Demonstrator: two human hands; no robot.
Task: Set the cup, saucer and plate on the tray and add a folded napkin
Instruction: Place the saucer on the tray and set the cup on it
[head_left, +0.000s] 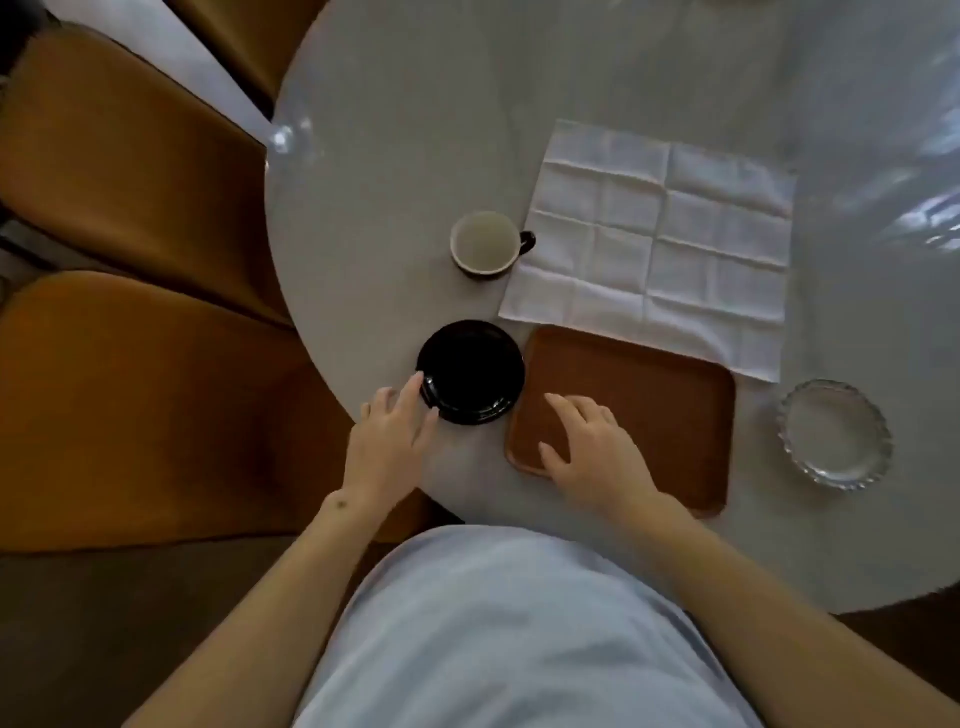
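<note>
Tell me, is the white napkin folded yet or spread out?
Spread out. The napkin lies open and flat on the table behind the tray, its crease grid showing, with neither hand touching it.

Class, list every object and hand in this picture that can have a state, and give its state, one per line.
Cup: upright, empty, on table.
Black saucer: on table, left fingertips touching its rim.
Tray: holds no dishes.
Napkin: unfolded, flat.
Glass plate: on table, empty.
Left hand: open.
Right hand: open, over tray.
</note>
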